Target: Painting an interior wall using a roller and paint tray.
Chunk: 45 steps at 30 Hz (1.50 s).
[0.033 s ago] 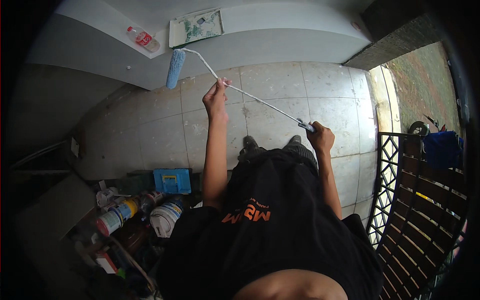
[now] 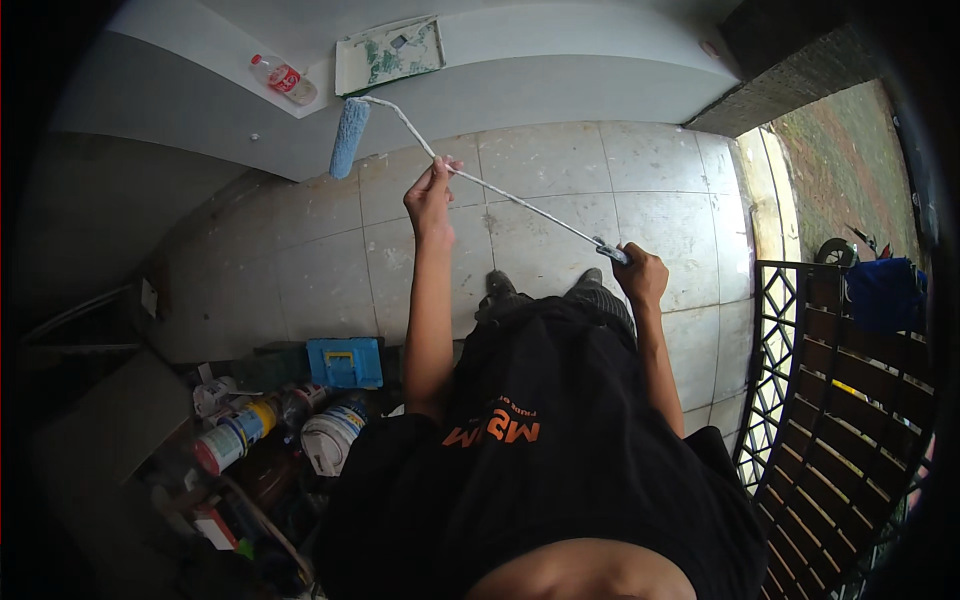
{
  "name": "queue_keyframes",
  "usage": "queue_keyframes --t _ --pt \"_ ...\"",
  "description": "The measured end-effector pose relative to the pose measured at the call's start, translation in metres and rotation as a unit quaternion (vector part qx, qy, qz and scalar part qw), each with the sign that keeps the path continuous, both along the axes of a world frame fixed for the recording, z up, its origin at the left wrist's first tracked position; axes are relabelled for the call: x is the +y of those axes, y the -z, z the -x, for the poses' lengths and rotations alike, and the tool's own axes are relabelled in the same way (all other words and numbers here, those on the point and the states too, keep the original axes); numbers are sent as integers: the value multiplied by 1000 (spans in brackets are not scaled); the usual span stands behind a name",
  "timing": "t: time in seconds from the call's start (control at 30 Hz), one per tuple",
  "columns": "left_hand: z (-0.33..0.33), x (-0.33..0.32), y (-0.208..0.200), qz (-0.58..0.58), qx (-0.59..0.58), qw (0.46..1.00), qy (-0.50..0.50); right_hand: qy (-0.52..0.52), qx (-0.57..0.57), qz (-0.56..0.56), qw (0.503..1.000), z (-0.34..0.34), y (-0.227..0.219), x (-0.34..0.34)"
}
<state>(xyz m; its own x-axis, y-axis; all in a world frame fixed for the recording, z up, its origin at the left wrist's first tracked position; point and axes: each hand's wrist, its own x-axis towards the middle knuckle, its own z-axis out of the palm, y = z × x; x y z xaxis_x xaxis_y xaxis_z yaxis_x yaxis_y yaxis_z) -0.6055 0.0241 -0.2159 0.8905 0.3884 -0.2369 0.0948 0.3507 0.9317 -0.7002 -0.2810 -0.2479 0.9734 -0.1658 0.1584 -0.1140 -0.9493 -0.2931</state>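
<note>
While the paint roller point(image 2: 349, 138), jutting past the left hand point(image 2: 430, 203), is pinched there and gripped by its handle point(image 2: 612, 254) in the right hand point(image 2: 643, 277), hardly any shift is seen, suggesting steadiness; farther out, a tray point(image 2: 352, 65) is set

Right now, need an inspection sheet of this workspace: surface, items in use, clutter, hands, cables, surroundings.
Surface: tiled floor, pale, with scattered marks.
Items in use: blue paint roller on a long bent rod, with a handle at the far end.
Clutter: blue box with yellow trim, white tub and other containers crowded at lower left.
Hands: left hand, fingers on the rod; right hand grips the handle.
Cables: nothing seen; dark corners can't be judged.
Surroundings: paint-smeared tray and red-labelled bottle on a pale ledge; dark slatted gate at right, with blue cloth.
</note>
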Motion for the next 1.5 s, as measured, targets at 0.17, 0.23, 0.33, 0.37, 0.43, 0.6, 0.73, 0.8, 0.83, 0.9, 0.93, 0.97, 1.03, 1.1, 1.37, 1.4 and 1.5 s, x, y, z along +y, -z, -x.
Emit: queue_keyframes --t 0.17,0.23,0.33,0.37,0.43,0.6,0.73,0.8,0.83,0.9,0.93,0.97,1.03,1.1,1.37,1.4,1.5 --pt "4 -2 -5 -44 -33 998 17 -1 25 -23 999 7 2 2" --pt "7 -3 -8 -28 -42 998 25 5 20 -13 1000 7 -2 1" --pt "7 -5 -5 -15 -79 995 53 26 26 -15 999 5 -6 -1" --pt "7 -6 -3 60 -72 994 63 3 53 -36 998 4 -8 -4" --pt "7 -2 -1 173 -66 978 97 -51 122 -98 986 1 -13 -12" --pt "-4 -5 -6 308 -151 923 177 -166 208 -298 917 -13 -3 -25" --pt "-23 -6 -16 499 -244 798 232 -222 333 -362 842 -31 3 -39" --pt "-29 -3 -15 505 -242 797 228 -243 356 -371 822 -39 -5 -48" --pt "-31 -2 -16 518 -231 791 228 -255 353 -372 820 -44 -8 -53" --pt "-31 -12 -17 525 -224 792 216 -260 366 -368 814 -53 -8 -68" --pt "-29 -21 -24 538 -212 790 203 -270 377 -355 812 -58 -7 -75" --pt "-25 -30 -30 540 -187 804 167 -265 385 -365 805 -58 -6 -81" --pt "-27 -42 -17 567 -207 781 161 -273 377 -374 802 -61 -8 -91" --pt "-31 -52 -11 579 -208 776 140 -276 356 -366 815 -64 -3 -104" --pt "-33 -83 -36 399 -166 891 142 -260 226 -256 903 -94 11 -143" --pt "-33 -87 -38 342 -161 915 140 -263 229 -256 902 -97 10 -145" --pt "-29 -96 -44 324 -134 932 93 -228 173 -133 949 -107 4 -150"
